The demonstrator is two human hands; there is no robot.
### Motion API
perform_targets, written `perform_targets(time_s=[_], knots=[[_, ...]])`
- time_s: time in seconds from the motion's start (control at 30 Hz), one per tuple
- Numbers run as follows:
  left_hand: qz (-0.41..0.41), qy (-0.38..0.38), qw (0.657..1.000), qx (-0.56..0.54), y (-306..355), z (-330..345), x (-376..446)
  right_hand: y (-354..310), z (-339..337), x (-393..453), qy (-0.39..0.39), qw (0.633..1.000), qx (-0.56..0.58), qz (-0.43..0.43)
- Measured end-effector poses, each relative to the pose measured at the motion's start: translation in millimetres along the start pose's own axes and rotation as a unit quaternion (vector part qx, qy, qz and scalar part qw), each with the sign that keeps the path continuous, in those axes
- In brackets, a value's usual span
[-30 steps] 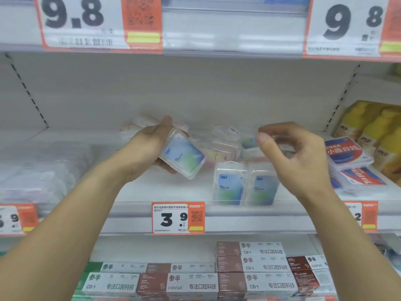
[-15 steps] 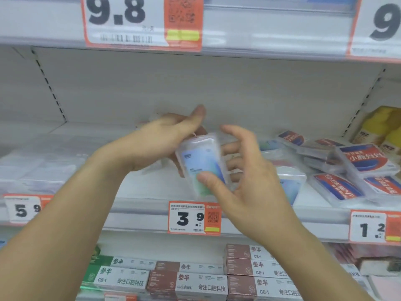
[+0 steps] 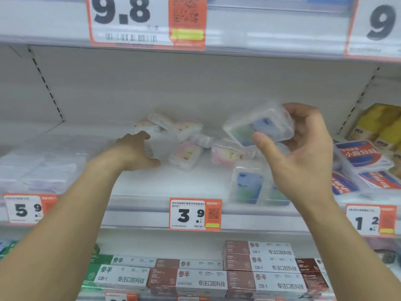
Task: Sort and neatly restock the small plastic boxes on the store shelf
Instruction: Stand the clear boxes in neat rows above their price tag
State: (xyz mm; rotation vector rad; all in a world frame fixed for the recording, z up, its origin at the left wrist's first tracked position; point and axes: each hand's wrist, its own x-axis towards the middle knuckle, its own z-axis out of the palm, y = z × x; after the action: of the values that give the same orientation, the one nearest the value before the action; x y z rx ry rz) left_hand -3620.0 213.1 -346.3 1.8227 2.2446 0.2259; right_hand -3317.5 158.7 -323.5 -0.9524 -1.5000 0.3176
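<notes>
My right hand (image 3: 301, 157) grips a small clear plastic box with a blue-green label (image 3: 258, 127), tilted and raised above the white shelf (image 3: 138, 205). My left hand (image 3: 132, 153) reaches deep onto the shelf beside a blurred clear box (image 3: 150, 148), which lies between its fingers and thumb; whether it grips the box is unclear. A loose heap of pink-labelled boxes (image 3: 185, 154) lies tumbled at the back middle. Two blue-green boxes (image 3: 247, 183) stand upright at the shelf front, below my right hand.
Flat red-and-blue packs (image 3: 364, 157) and yellow packs (image 3: 379, 122) fill the shelf's right end, clear packs (image 3: 43, 168) its left. A 3.9 price tag (image 3: 195, 213) hangs on the rail. Toothpaste cartons (image 3: 258, 268) sit below; the upper shelf rail (image 3: 260, 29) is close overhead.
The blue-green box went from my left hand to my right, which carried it up and right. My left hand let go and reached back toward the heap at the shelf's rear.
</notes>
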Motion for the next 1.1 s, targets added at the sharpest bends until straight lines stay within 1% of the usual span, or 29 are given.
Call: perform_targets(time_s=[0.13,0.2,0.27,0.3,0.37,0.43,0.53,0.6,0.7,0.73,0.83,0.93,1.0,1.1], knots=[[0.023,0.010,0.999,-0.020,-4,1,-2,23,-19,10,0.013,0.997,-0.050,0.059],[0.034,0.026,0.998,-0.055,-9,-5,-2,31,-25,13,0.019,0.995,-0.052,0.079],[0.043,0.046,0.989,-0.131,-15,-15,0,35,-29,14,0.025,0.995,-0.048,0.089],[0.048,0.054,0.980,-0.188,-16,-20,-1,36,-30,15,0.030,0.994,-0.046,0.091],[0.060,0.061,0.949,-0.304,-12,-28,-5,38,-30,15,0.038,0.994,-0.039,0.092],[0.073,0.071,0.931,-0.352,-4,-32,-9,39,-29,13,0.040,0.994,-0.031,0.092],[0.088,0.110,0.919,-0.368,17,-35,-17,38,-27,12,0.040,0.995,-0.024,0.090],[0.081,0.146,0.909,-0.381,31,-36,-21,36,-26,11,0.042,0.995,-0.023,0.084],[0.082,0.198,0.909,-0.358,50,-35,-30,32,-24,11,0.040,0.996,-0.010,0.077],[0.096,0.201,0.906,-0.361,57,-35,-34,32,-25,12,0.037,0.997,-0.010,0.072],[0.174,0.195,0.886,-0.384,76,-31,-42,32,-30,14,0.035,0.997,-0.021,0.062],[0.206,0.193,0.870,-0.404,97,-20,-42,34,-38,16,0.046,0.996,-0.026,0.071],[0.227,0.185,0.872,-0.393,111,-9,-39,37,-43,18,0.049,0.996,-0.018,0.074],[0.238,0.167,0.887,-0.359,129,3,-33,43,-50,20,0.020,0.997,-0.007,0.079]])
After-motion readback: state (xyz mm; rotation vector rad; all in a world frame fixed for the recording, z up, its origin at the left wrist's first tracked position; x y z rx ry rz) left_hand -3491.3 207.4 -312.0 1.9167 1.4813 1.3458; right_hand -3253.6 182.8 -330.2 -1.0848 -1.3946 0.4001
